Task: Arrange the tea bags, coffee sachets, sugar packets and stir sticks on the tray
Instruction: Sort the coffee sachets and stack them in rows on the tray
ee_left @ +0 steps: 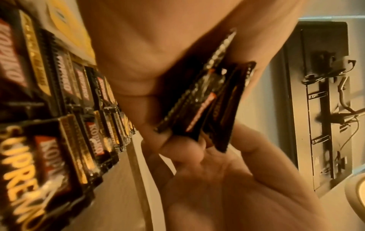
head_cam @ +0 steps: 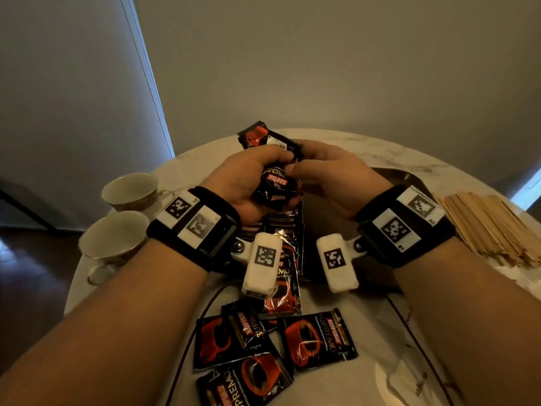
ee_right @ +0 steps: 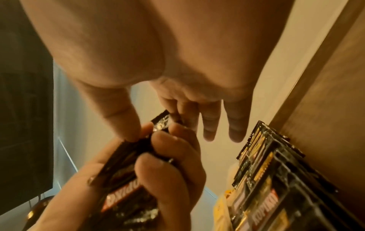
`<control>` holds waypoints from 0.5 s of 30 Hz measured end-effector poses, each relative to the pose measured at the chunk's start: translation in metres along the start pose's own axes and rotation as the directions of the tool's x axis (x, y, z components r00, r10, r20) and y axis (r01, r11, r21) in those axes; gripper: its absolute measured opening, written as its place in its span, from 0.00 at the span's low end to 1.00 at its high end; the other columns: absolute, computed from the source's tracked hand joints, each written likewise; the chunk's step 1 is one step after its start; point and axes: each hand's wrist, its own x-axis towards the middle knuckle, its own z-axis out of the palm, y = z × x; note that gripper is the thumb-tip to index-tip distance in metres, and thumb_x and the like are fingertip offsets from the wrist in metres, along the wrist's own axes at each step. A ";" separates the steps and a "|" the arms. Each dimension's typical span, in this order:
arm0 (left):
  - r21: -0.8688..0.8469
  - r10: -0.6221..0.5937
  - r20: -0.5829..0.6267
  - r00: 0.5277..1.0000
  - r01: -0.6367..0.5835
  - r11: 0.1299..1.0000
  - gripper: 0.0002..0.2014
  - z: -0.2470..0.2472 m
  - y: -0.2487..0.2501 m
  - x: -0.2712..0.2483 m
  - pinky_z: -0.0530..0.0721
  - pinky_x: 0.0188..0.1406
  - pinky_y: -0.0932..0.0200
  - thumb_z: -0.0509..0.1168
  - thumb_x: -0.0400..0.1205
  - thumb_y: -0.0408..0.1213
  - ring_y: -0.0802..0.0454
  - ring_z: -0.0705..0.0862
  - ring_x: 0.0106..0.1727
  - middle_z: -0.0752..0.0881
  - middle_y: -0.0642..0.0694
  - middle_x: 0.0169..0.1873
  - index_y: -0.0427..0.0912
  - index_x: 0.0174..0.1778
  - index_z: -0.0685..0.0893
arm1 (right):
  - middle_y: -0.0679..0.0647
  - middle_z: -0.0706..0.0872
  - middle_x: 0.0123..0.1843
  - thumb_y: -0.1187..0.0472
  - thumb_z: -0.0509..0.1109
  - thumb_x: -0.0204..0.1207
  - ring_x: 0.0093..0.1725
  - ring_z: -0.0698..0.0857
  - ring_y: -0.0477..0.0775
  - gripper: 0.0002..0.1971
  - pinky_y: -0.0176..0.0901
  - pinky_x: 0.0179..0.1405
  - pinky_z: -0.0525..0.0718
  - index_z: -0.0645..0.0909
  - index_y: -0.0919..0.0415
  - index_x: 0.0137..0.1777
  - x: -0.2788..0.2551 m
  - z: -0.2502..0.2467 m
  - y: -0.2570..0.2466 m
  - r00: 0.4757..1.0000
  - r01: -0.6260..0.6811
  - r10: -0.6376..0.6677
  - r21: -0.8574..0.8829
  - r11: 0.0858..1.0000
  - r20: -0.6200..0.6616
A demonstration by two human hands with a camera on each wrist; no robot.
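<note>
The bundle of coffee sachets (head_cam: 273, 183) stands almost upright in your left hand (head_cam: 243, 183), fingers curled around it, above the tray (head_cam: 408, 178). Your right hand (head_cam: 330, 177) pinches its upper part with thumb and forefinger; the other fingers are straight.

Two teacups (head_cam: 123, 215) sit at the marble table's (head_cam: 366, 148) left edge.

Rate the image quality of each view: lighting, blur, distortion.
Head view: dim and warm, wide-angle bending of the table, sachets legible. Left wrist view: orange cast, the row of sachets at the left smeared by blur. Right wrist view: same cast, soft; right hand up close, blurred.
</note>
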 end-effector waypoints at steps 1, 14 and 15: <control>0.005 -0.009 0.006 1.000 0.009 1.000 0.15 -0.001 -0.001 0.002 0.88 0.32 0.50 0.67 0.85 0.35 0.42 0.88 0.44 0.87 0.36 0.52 0.37 0.68 0.82 | 0.54 0.88 0.67 0.71 0.74 0.77 0.60 0.91 0.51 0.30 0.43 0.51 0.90 0.75 0.59 0.79 0.002 -0.003 0.001 1.000 0.017 -0.016 -0.053 0.998 0.022; -0.003 -0.075 0.165 0.983 0.076 0.997 0.08 -0.007 -0.009 -0.002 0.90 0.38 0.50 0.66 0.85 0.37 0.45 0.92 0.41 0.92 0.43 0.43 0.44 0.57 0.89 | 0.47 0.85 0.70 0.64 0.92 0.57 0.63 0.89 0.46 0.53 0.49 0.58 0.91 0.70 0.50 0.82 0.001 -0.003 -0.007 0.981 0.145 -0.048 -0.548 0.824 0.187; -0.013 -0.071 0.168 0.983 0.074 0.997 0.08 -0.008 -0.009 -0.003 0.90 0.39 0.48 0.66 0.85 0.37 0.46 0.92 0.42 0.92 0.43 0.43 0.45 0.57 0.89 | 0.48 0.87 0.67 0.68 0.91 0.58 0.60 0.90 0.46 0.50 0.49 0.55 0.92 0.72 0.52 0.80 0.000 -0.003 -0.007 0.982 0.135 -0.044 -0.518 0.845 0.184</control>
